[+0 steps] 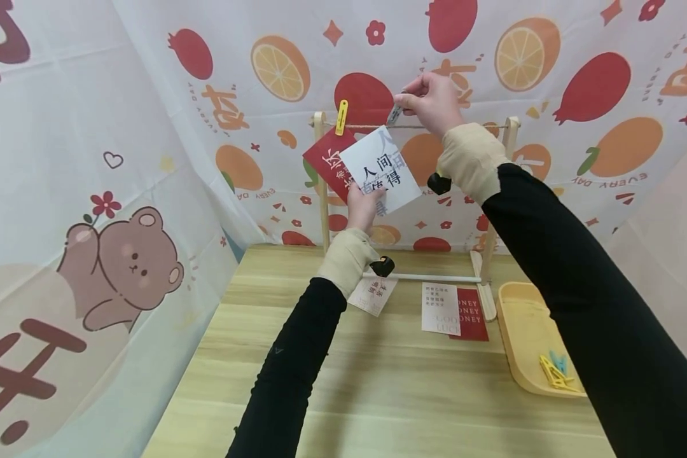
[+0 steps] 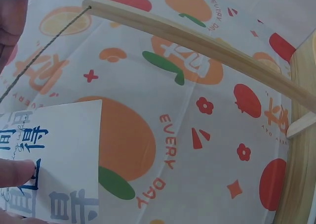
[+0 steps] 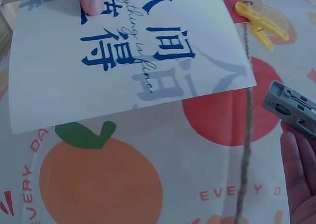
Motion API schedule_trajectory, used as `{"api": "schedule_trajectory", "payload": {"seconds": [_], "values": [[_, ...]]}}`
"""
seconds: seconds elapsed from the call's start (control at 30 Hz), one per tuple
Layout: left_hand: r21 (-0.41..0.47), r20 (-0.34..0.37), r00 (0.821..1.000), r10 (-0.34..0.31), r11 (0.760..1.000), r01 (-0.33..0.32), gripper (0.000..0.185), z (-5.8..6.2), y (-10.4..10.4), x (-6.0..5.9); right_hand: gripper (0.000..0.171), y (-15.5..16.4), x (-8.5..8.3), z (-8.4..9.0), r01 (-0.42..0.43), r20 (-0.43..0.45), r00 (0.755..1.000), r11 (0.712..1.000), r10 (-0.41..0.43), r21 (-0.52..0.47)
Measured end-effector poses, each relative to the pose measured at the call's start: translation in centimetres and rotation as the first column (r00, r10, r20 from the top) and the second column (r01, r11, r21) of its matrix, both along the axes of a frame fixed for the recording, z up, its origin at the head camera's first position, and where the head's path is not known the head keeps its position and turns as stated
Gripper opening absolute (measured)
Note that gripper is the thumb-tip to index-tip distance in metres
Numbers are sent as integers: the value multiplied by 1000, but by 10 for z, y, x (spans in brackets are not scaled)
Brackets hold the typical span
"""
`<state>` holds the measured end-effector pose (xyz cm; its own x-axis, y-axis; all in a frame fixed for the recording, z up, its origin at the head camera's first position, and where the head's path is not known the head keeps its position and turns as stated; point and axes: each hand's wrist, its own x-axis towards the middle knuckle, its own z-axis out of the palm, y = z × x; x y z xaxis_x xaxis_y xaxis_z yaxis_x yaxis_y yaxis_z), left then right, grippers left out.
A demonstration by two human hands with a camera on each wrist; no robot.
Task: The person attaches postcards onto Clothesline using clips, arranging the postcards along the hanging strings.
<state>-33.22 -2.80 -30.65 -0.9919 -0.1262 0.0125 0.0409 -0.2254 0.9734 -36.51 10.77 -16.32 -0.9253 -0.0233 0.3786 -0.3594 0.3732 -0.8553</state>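
A white card with dark Chinese characters (image 1: 397, 159) is pinched at its lower edge by my left hand (image 1: 363, 207), thumb across its face. The card tilts, one corner near the string (image 3: 248, 150). My right hand (image 1: 434, 102) pinches a grey clothespin (image 3: 291, 105) just above the string; in the right wrist view it is apart from the card. To the left, a red card (image 1: 325, 158) hangs from the string by a yellow clothespin (image 1: 341, 117), partly behind the white card. In the left wrist view, the thumb (image 2: 17, 172) lies on the white card.
The string spans a wooden frame (image 1: 322, 222) on a wooden table (image 1: 252, 356). Beneath it lie a pale card (image 1: 373, 294), a printed white card (image 1: 439, 308) and a red card (image 1: 475, 318). A yellow tray (image 1: 512, 356) at right holds yellow and blue clothespins (image 1: 555, 374). Patterned cloth hangs behind.
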Motion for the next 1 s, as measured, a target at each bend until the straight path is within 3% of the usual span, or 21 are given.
{"api": "schedule_trajectory", "payload": {"seconds": [0.2,0.6,0.83,0.93,1.0], "values": [[43,4,1000,16,999,-16,41,1,-2,-2,16,-9,-8,-2,2,37,999,1000,-3,28],[72,3,999,38,997,-38,41,2,-5,-2,15,-22,-12,-2,-57,130,990,998,60,-23],[83,6,1000,19,996,-19,42,4,4,-2,15,-18,-9,-2,-82,189,977,993,97,-85],[83,9,1000,14,996,-14,42,4,9,-2,23,-13,-9,-1,-81,220,971,993,99,-88],[67,2,1000,14,998,-14,42,2,13,-3,38,-7,-7,-1,-84,242,966,995,92,-45]]}}
